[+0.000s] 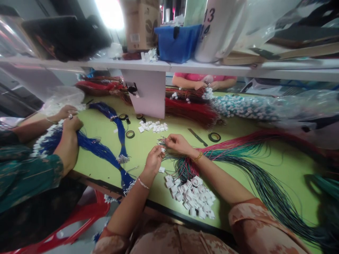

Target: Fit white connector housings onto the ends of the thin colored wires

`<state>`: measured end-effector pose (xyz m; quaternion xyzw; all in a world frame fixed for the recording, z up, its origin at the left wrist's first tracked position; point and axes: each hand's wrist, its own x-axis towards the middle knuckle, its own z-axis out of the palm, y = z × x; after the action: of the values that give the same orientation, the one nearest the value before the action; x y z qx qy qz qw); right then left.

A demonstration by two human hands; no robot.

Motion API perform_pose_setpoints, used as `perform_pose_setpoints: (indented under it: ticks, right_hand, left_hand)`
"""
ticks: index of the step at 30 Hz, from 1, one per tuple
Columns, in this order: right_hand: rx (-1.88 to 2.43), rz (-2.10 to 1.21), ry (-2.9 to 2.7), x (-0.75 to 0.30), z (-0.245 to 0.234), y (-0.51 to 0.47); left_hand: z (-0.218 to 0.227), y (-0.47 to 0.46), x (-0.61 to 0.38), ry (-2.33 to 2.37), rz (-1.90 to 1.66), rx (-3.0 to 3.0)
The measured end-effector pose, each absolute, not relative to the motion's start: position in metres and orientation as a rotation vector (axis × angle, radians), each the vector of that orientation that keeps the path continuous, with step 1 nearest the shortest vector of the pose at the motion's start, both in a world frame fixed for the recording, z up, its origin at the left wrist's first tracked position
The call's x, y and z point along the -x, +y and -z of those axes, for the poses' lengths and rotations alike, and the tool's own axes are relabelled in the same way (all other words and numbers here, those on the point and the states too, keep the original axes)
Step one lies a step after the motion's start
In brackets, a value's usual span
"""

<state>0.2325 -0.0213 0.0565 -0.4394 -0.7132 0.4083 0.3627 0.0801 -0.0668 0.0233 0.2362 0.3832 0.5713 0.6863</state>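
Over the green table, my left hand (154, 159) is closed, pinching a small white plastic connector (162, 150) at its fingertips. Just to its right, my right hand (178, 144) is closed round the ends of thin wires, and their metal tips (161, 141) stick out to the left. Red, green and black wires (227, 150) run from under my right wrist across the table to the right. Below my right forearm lies a heap of white connectors (194, 195) with wires attached. One loose white connector (161, 170) rests under my left hand.
Several loose connectors (152, 126), tape rolls (214, 137) and a dark blade (197, 136) lie beyond my hands. A co-worker's hands (69, 121) hold blue wires (99, 150) at left. Another person (203, 81) works opposite, under a shelf (182, 68) with a blue bin (178, 42).
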Motion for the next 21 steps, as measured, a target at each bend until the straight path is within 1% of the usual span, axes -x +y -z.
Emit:
perform_pose_setpoints:
  ticks: [9, 21]
  right_hand:
    - [1.090, -1.209, -1.752, -0.236, -0.051, -0.046]
    - [1.087, -1.286, -1.682, -0.236, -0.048, -0.044]
  left_hand:
    - [-0.021, -0.066, -0.081, 0.825, -1.290, -0.469]
    - [-0.018, -0.065, -0.079, 0.869, -1.312, -0.531]
